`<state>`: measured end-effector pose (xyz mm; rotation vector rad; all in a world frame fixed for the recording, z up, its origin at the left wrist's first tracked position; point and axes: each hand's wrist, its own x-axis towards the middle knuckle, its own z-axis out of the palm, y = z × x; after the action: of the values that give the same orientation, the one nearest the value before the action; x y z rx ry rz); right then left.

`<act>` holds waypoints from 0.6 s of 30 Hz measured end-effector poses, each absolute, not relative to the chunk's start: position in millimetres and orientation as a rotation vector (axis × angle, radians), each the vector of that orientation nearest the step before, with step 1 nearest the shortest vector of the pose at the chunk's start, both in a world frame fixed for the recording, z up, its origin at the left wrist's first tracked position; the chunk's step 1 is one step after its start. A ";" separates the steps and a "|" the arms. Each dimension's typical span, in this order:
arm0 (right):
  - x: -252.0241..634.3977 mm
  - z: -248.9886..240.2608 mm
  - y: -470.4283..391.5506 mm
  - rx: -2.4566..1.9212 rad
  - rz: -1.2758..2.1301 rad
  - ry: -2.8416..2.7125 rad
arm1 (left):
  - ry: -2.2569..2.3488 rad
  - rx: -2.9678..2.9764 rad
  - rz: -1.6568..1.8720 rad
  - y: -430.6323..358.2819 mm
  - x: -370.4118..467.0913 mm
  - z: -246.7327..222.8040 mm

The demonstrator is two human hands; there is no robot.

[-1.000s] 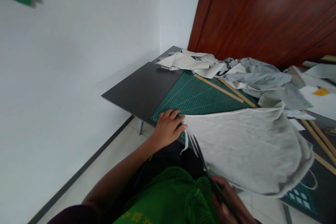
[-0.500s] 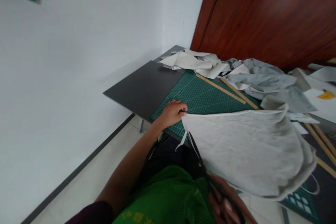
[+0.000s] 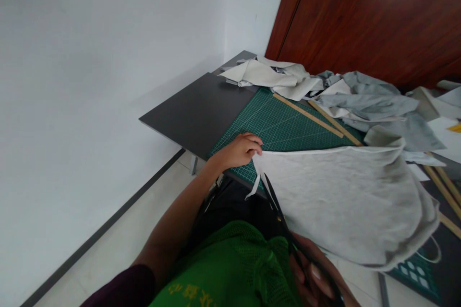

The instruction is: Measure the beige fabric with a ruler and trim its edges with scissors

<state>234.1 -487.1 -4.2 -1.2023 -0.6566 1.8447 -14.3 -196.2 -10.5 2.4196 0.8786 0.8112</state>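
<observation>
A large pale grey fabric piece [image 3: 334,196] lies over the table edge, its near side hanging down. My left hand [image 3: 243,149] pinches its left corner above the cutting mat. From that corner a narrow cut strip [image 3: 255,186] dangles. My right hand [image 3: 313,268] is wrapped round the handles of long black scissors [image 3: 279,218]. The blades point up and left, slightly parted, at the fabric's left edge just below my left hand.
Under the fabric is a green gridded cutting mat [image 3: 266,124] on a dark grey table [image 3: 187,110]. Two wooden strips [image 3: 308,114] lie on the mat. Heaped fabric scraps [image 3: 374,96] line the back, near a reddish wooden panel [image 3: 360,19]. A white wall [image 3: 108,57] stands at left.
The view has shifted slightly. The scissors' blades have parted a little at the fabric's edge, and the cut strip hangs more freely from the corner. Both hands keep their holds.
</observation>
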 end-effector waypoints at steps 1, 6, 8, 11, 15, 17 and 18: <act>231.6 -2.7 -483.0 -1.200 1.858 -0.649 | 0.855 2.419 0.820 -194.7 -16.3 -10.9; 216.2 11.8 -462.3 -1.329 1.794 -0.626 | 0.835 2.442 0.875 -192.1 -26.8 -12.0; 212.2 12.3 -457.1 -1.341 1.762 -0.641 | 0.843 2.446 0.863 -192.9 -29.5 -11.0; 209.1 8.6 -451.5 -1.314 1.748 -0.665 | 0.849 2.438 0.811 -193.8 -31.7 -8.5; 206.0 10.5 -445.0 -1.344 1.739 -0.659 | 0.842 2.428 0.758 -193.0 -33.0 -6.3; 204.1 14.5 -442.5 -1.365 1.730 -0.643 | 0.842 2.429 0.743 -192.6 -33.4 -6.0; 203.1 16.2 -441.6 -1.363 1.732 -0.638 | 0.839 2.431 0.738 -192.5 -33.5 -6.0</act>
<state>203.1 -441.6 16.2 -1.3626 -0.6376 1.7324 -33.5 -192.5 -6.0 2.4311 0.8385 0.7377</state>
